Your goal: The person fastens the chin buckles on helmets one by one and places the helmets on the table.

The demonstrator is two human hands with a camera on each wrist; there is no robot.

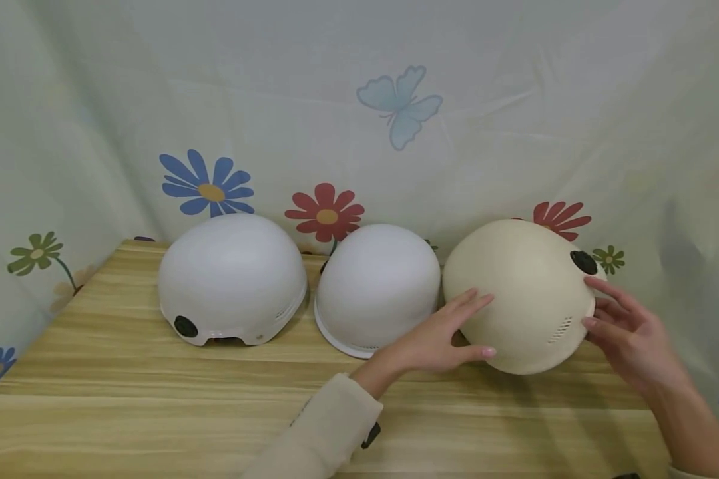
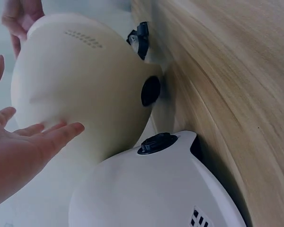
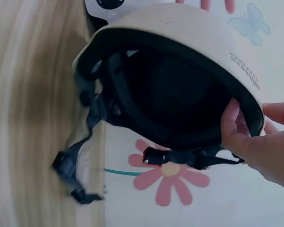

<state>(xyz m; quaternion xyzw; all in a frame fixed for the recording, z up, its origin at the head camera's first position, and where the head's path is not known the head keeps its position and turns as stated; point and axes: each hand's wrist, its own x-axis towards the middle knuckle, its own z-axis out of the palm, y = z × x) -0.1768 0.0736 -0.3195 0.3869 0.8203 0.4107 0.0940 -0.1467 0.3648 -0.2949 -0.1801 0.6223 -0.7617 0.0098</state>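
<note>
A cream helmet [image 1: 515, 286] is tilted at the right end of a row of helmets. My right hand [image 1: 632, 339] grips its right rim; in the right wrist view the fingers reach inside the dark lining [image 3: 175, 90] and the thumb side stays at the edge. My left hand [image 1: 434, 342] spreads its fingers against the left side of the shell, fairly straight. Black straps with a buckle [image 3: 66, 165] dangle from the tilted helmet. Just left of it sits a white helmet [image 1: 380, 286], and the left forearm passes in front of that one.
Another white helmet [image 1: 230, 273] with a black round vent stands farther left on the wood-grain table [image 1: 174, 412]. Behind the table hangs a pale curtain [image 1: 275, 86] printed with flowers and a butterfly.
</note>
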